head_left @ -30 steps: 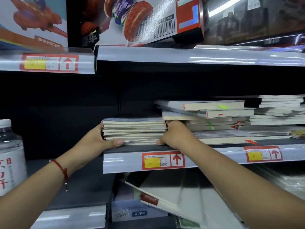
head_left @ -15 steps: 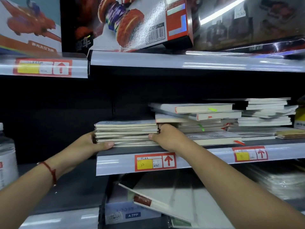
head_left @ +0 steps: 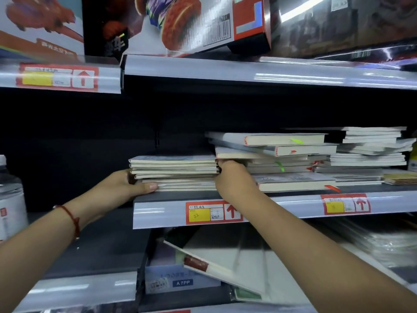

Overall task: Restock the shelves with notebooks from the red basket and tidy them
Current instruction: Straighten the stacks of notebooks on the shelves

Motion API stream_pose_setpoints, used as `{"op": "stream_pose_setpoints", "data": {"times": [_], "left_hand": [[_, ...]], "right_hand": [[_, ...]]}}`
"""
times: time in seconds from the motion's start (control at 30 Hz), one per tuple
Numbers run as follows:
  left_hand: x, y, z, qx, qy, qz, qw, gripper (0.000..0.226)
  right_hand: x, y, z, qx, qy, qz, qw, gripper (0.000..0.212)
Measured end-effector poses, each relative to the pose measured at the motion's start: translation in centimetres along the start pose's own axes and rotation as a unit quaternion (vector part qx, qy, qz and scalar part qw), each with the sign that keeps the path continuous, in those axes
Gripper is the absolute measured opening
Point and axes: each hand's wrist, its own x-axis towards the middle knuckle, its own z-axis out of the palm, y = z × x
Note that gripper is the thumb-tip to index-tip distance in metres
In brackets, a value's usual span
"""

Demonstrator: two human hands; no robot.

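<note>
Squaring up a short stack of notebooks point(head_left: 173, 172) at the left end of the middle shelf point(head_left: 162, 214), directly above the yellow price tag point(head_left: 205, 213). Bracketing the stack from both ends, apparently to press loose edges flush: left hand point(head_left: 123, 186) cupping the left end, thumb lying along the bottom front edge, the other fingers hidden behind the pile; right hand point(head_left: 232, 179) curling round the right end, fingertips tucked into the gap between this stack and the messier neighbouring pile point(head_left: 270, 154). Holding, then, with both hands wrapped on the stack rather than spread flat. Lying flat, covers up, long axis running left to right along the shelf front, page edges facing out toward the camera. Judging by the slightly stepped edges, still needing a nudge to align. Keeping the stack close to the shelf lip, probably for easy reach and a tidy face. Sitting askew to the right, the neighbouring pile and a further stack point(head_left: 372, 150) beyond it. Leaning loose on the shelf below, a white notebook point(head_left: 216, 265). Standing at far left, a water bottle point(head_left: 11, 195). Not showing anywhere, the red basket.
</note>
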Motion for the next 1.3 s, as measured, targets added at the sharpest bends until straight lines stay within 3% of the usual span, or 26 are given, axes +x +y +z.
{"op": "stream_pose_setpoints", "data": {"times": [0.1,0.2,0.27,0.37,0.57,0.73,0.83,0.93,1.0,1.07,1.2,1.3], "left_hand": [[-0.4,0.4,0.7,-0.005,-0.026,0.023,0.999,0.035],[0.0,0.4,0.9,-0.048,0.043,0.032,0.997,0.048],[0.4,0.1,1.3,-0.087,0.085,0.033,0.992,0.054],[0.7,0.0,2.4,-0.125,0.103,0.036,0.986,0.044],[0.1,-0.8,2.0,-0.109,0.095,0.061,0.988,0.037],[0.6,-1.1,1.6,-0.079,0.131,0.069,0.986,0.032],[0.4,-1.0,1.6,-0.061,0.127,0.069,0.988,0.026],[0.1,-1.0,1.0,-0.035,0.087,0.055,0.994,0.036],[0.0,-0.8,0.4,-0.020,0.063,0.048,0.997,0.039],[0.1,-0.6,0.0,-0.014,0.060,0.051,0.997,0.035],[0.1,-0.6,0.0,-0.025,0.064,0.049,0.996,0.034],[-0.2,-0.6,0.1,-0.035,0.055,0.046,0.997,0.037]], "right_hand": [[0.1,-0.1,-0.4,0.052,-0.029,0.017,0.998,0.017],[0.3,-0.4,-1.2,0.125,-0.060,0.050,0.989,0.018],[0.1,-0.3,-1.6,0.173,-0.068,0.050,0.981,0.028],[-0.3,0.0,-1.4,0.237,-0.064,0.034,0.969,0.048],[-0.5,0.8,0.1,0.228,0.016,-0.023,0.973,0.035],[-0.2,0.6,0.4,0.151,0.049,-0.025,0.987,0.043],[-0.4,0.5,0.3,0.143,0.041,-0.028,0.988,0.041],[-1.1,0.6,-0.5,0.106,-0.025,-0.065,0.992,0.023],[-0.9,0.7,-0.8,0.099,-0.053,-0.074,0.991,0.032],[-0.7,0.6,-0.8,0.128,-0.039,-0.052,0.990,0.039],[0.0,0.6,-0.2,0.112,-0.004,-0.020,0.993,0.022],[0.0,0.6,-0.1,0.093,0.008,-0.014,0.996,0.020]]}}
